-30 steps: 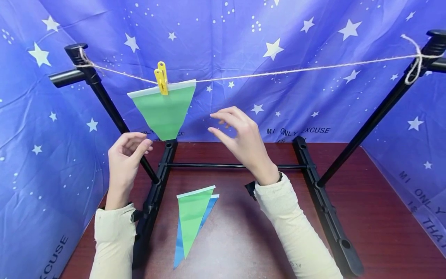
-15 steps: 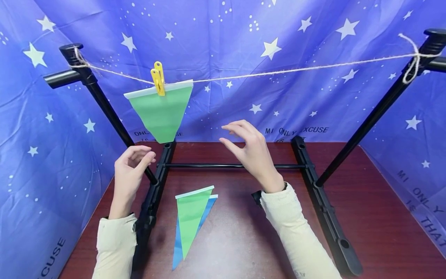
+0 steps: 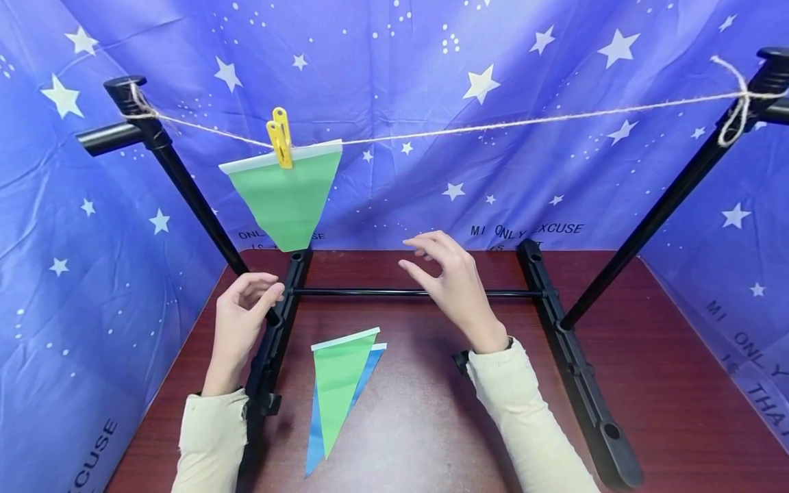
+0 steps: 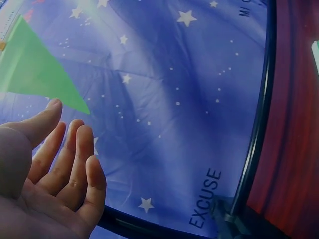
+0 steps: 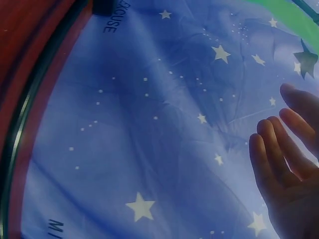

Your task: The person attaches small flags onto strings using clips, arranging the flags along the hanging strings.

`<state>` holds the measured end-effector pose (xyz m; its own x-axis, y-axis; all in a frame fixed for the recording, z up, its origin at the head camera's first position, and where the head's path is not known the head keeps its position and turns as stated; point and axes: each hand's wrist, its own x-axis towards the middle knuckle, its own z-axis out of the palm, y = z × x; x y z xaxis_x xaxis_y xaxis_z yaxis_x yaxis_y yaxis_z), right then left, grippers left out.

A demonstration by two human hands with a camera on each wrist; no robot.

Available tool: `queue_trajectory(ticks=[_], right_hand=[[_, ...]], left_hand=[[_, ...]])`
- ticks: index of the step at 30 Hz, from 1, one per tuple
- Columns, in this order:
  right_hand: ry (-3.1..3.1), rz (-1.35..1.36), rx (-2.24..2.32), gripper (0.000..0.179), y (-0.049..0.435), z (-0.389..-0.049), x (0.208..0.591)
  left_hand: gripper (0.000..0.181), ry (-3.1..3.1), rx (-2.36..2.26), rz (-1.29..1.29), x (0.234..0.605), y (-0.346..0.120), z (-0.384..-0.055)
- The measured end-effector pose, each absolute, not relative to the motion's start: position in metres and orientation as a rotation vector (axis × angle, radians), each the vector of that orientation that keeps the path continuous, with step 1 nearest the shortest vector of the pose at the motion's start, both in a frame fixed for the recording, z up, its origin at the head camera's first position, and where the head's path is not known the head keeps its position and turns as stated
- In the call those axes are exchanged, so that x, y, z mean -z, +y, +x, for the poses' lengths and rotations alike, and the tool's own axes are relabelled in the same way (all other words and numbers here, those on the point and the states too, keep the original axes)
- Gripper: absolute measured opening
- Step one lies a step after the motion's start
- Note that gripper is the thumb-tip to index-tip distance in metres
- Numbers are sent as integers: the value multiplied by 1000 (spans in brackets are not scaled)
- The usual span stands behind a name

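Note:
A green pennant (image 3: 283, 198) with a white top edge hangs from a string (image 3: 511, 125), pinched there by a yellow clothespin (image 3: 281, 144). Below it and to the left is my left hand (image 3: 242, 322), empty, its fingers loosely bent. My right hand (image 3: 453, 284) hovers to the right of the pennant, also empty, with thumb and fingers apart. On the table lie a green pennant (image 3: 342, 376) and, partly hidden under it, a blue pennant (image 3: 316, 438). In the left wrist view the hanging pennant (image 4: 40, 69) appears just beyond my thumb.
The string is tied between two black posts, the left post (image 3: 185, 178) and the right post (image 3: 653, 219). Their feet stand on a dark red table (image 3: 684, 383), joined by a black crossbar (image 3: 370, 292). A blue star-patterned cloth (image 3: 394, 61) surrounds the back and sides.
Both hands have come down away from the hanging pennant and shifted to the right, holding nothing. The clothespin and pennant stay on the string, and the table pennants lie as before.

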<state>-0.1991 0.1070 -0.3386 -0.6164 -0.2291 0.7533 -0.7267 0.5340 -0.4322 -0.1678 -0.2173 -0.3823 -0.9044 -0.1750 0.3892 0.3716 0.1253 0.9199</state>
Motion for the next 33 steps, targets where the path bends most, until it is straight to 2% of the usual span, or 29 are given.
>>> queue_trajectory(ticks=[33], right_hand=[[-2316, 675, -984, 34, 135, -189, 388]], left_hand=[[26, -2224, 1794, -210, 420, -208, -180]])
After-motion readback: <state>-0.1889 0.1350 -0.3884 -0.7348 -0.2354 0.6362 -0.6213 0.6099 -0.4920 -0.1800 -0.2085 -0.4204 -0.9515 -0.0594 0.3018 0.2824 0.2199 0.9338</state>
